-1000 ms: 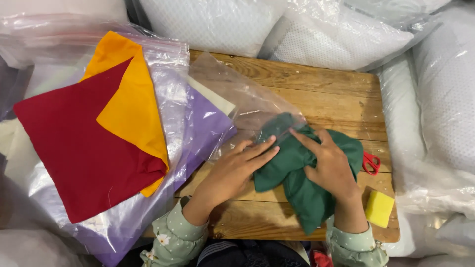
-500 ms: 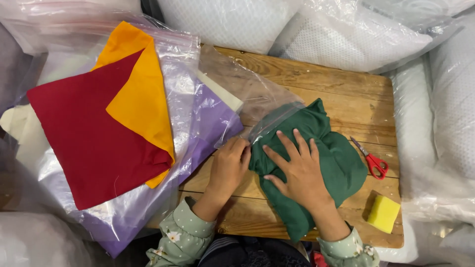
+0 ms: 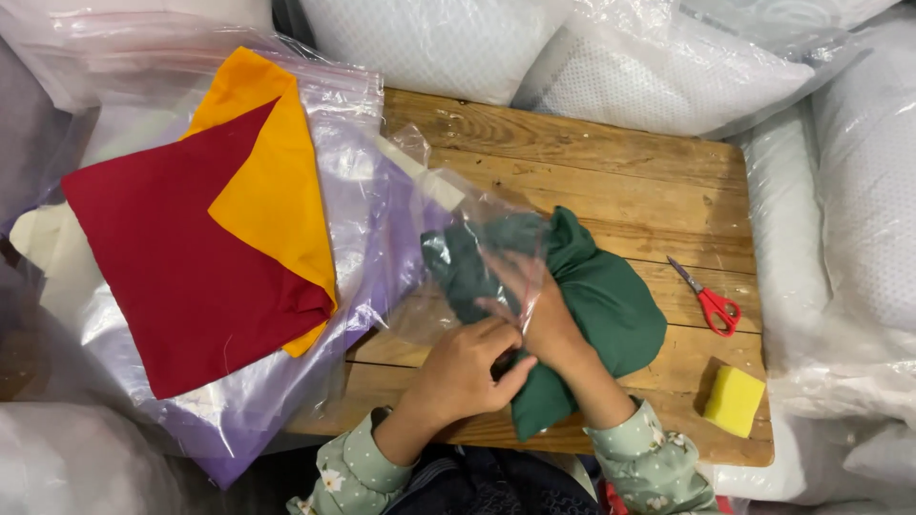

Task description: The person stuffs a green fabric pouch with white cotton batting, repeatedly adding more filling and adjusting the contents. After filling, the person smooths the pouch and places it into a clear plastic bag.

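Note:
A dark green cloth bundle (image 3: 601,296) lies on the wooden table (image 3: 592,162). Its left end sits inside a clear plastic bag (image 3: 458,229). My right hand (image 3: 534,305) reaches into the bag's mouth and presses on the green cloth. My left hand (image 3: 468,367) grips the near edge of the bag's opening, just left of the right wrist. Both sleeves are pale green with small flowers.
A stack of bagged fabrics lies at left: a dark red cloth (image 3: 181,277) over an orange one (image 3: 272,181) and a purple one (image 3: 382,229). Red-handled scissors (image 3: 711,300) and a yellow sponge (image 3: 735,401) sit at the table's right. White bagged pillows (image 3: 668,57) surround the table.
The green cloth lay bare under both hands before. Now the clear bag covers its left end, my right hand is inside the bag, and my left hand holds the bag's edge.

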